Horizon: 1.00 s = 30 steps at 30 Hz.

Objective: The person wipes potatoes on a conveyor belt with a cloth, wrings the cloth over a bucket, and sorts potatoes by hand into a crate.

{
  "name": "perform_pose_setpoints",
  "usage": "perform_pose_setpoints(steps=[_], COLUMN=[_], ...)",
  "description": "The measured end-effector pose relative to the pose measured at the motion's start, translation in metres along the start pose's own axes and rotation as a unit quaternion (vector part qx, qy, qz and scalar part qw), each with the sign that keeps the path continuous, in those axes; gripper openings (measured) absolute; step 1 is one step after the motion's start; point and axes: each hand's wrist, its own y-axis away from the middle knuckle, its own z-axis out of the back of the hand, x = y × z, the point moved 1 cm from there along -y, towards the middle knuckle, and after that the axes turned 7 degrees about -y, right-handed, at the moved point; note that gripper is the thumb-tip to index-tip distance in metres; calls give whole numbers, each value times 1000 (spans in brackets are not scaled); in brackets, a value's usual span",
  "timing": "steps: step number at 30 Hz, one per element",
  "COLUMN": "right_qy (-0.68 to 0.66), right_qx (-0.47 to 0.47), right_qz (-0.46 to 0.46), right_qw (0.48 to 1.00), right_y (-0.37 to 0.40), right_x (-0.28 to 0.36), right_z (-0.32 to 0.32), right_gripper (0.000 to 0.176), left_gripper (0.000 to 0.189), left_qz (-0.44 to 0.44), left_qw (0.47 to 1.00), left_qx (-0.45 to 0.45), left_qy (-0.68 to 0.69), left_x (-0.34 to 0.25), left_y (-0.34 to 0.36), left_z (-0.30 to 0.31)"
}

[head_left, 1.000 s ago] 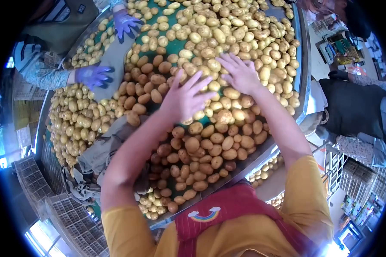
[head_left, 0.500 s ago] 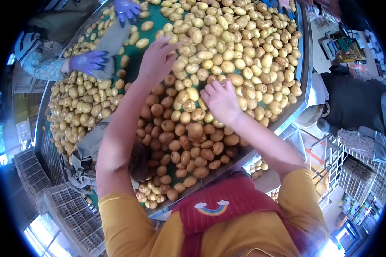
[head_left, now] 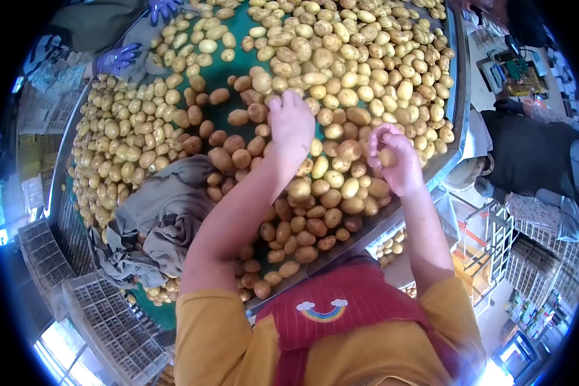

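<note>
Potatoes (head_left: 341, 61) lie heaped over a green table surface (head_left: 228, 67). My left hand (head_left: 291, 123) rests on the potatoes near the middle, back of the hand up; its fingers point away, and whatever lies under them is hidden. To the right, my right hand (head_left: 395, 157) is raised with the palm turned inward and fingers curled, a potato (head_left: 386, 157) against the palm. Browner potatoes (head_left: 235, 151) lie left of my left hand and below it. A crumpled grey cloth (head_left: 167, 209) lies on the potatoes beside my left forearm.
Two purple-gloved hands (head_left: 117, 59) of another person are at the upper left, by a grey cloth. A metal table edge (head_left: 458, 96) runs along the right. Plastic crates (head_left: 112, 321) stand at the lower left. A dark-clothed person (head_left: 527, 151) is at the right.
My left hand has moved right and toward me, my right hand right with its palm turned up. More green surface and the grey cloth show. The purple-gloved hands have moved up and left.
</note>
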Motion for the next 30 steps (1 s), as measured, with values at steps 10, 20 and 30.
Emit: perform_pose_setpoints(steps=[10, 20, 30], right_qy=[478, 848, 619], right_qx=[47, 152, -16], right_qz=[86, 311, 221], right_qw=[873, 401, 753], right_y=[14, -57, 8], right_x=[-59, -51, 11], right_z=[-6, -20, 19], right_gripper=[29, 40, 28], left_gripper=[22, 16, 15], left_qz=[184, 257, 111], left_qw=[688, 619, 835], left_qx=[40, 174, 24], left_qy=[701, 721, 539], left_x=[82, 125, 73], left_y=[42, 173, 173], left_z=[18, 25, 36])
